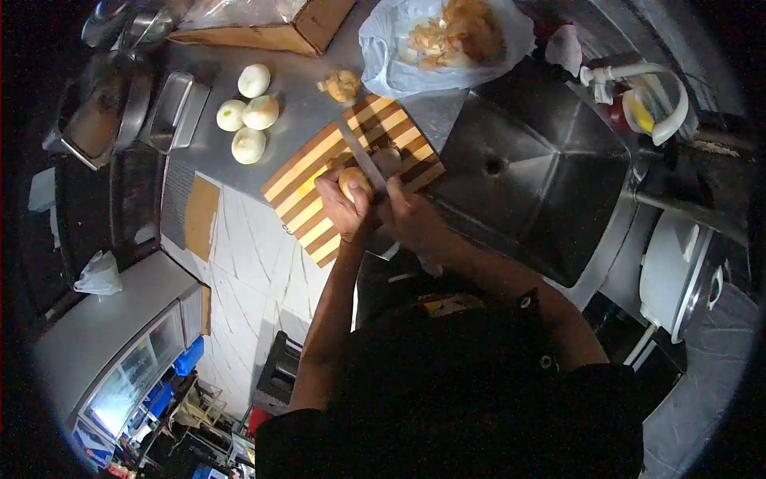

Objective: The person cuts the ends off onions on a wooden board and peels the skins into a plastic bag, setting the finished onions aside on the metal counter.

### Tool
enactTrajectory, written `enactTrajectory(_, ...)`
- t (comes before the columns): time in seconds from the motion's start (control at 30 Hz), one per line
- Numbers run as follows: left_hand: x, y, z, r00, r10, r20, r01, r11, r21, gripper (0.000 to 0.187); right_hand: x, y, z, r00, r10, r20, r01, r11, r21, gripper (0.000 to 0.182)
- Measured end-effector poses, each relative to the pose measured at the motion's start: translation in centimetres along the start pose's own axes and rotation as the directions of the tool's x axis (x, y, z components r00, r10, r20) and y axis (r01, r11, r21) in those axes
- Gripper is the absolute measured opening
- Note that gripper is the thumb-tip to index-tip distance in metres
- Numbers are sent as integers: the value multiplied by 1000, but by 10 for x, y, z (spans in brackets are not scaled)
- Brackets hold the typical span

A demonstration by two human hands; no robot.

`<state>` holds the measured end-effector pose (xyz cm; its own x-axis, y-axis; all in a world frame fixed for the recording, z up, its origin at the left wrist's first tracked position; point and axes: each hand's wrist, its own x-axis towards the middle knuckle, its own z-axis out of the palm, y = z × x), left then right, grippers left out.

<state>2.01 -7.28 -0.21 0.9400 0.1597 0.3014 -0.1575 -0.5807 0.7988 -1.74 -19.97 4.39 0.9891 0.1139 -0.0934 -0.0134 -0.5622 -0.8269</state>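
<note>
My left hand (341, 209) is wrapped round a brown-skinned onion (354, 185) over the striped cutting board (299, 191). My right hand (403, 209) grips a knife (361, 156), whose blade points up and to the left beside the onion. A pale round piece (387, 162) lies on the board just right of the blade. Beyond the board's far edge rests another brown onion (341, 85). Several peeled white onions (260, 112) sit together on the metal counter to the left. Whether the blade touches the onion, I cannot tell.
A plastic bag (387, 72) holding onion skins stands behind the board. To the right is a metal sink (519, 207) with a white faucet (678, 104). A cardboard box (311, 28) and a metal tray (179, 112) are at the back and left.
</note>
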Motion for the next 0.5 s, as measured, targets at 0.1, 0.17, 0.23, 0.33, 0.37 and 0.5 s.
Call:
enactTrajectory(0.1, -2, -3, 2, 999, -11, -36, 10, 1000, -16, 38, -3, -1, 4, 996, 75, 55, -74, 997, -3, 32)
enactTrajectory(0.17, -6, -8, 4, 998, -52, -25, 51, 998, -40, 42, -10, -2, 2, 981, 129, 143, -126, 992, -32, 35)
enactTrajectory(0.23, -4, 0, 5, 998, -62, -32, 61, 998, -30, 43, -7, -8, -2, 958, 185, 220, -175, 982, -66, 38)
enactTrajectory(0.33, -6, 1, 4, 993, -112, -31, 109, 990, -93, 46, -1, -15, 3, 957, 228, 179, -228, 974, -20, 28)
enactTrajectory(0.37, -5, -2, 3, 988, -150, -24, 144, 976, -164, 47, 5, -11, 7, 990, 100, 96, -90, 991, -103, 29)
enactTrajectory(0.5, -5, 1, 2, 999, -11, 41, 11, 1000, -4, 48, -11, -15, -8, 956, 103, 274, -40, 973, -228, 29)
